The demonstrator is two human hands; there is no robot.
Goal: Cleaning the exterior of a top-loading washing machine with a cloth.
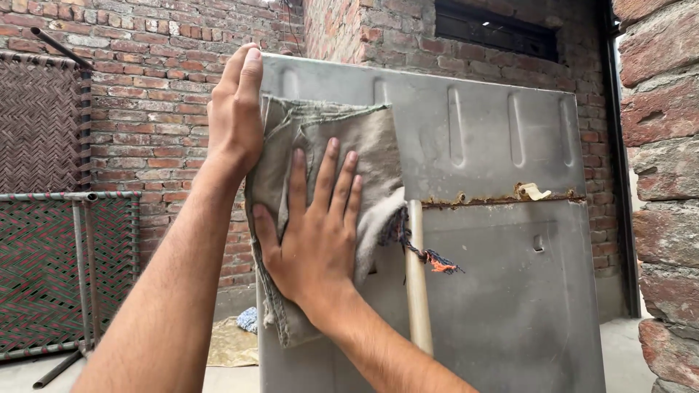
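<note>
A tall grey metal cabinet back (pixel 502 291) stands upright before me, ribbed at the top and rusty along a horizontal seam. My left hand (pixel 237 109) grips its upper left edge, fingers over the corner. My right hand (pixel 317 225) lies flat with fingers spread on a dirty grey-beige cloth (pixel 364 145), pressing it against the panel. The cloth hangs down the left side, with frayed dark and orange threads (pixel 429 256) at its right edge. A pale wooden stick (pixel 416 284) stands upright against the panel just right of my hand.
Red brick walls (pixel 153 87) close in behind and on the right (pixel 662 182). Woven cots on metal frames (pixel 44 255) lean against the left wall. A yellowish rag (pixel 233 342) and a blue scrap lie on the concrete floor.
</note>
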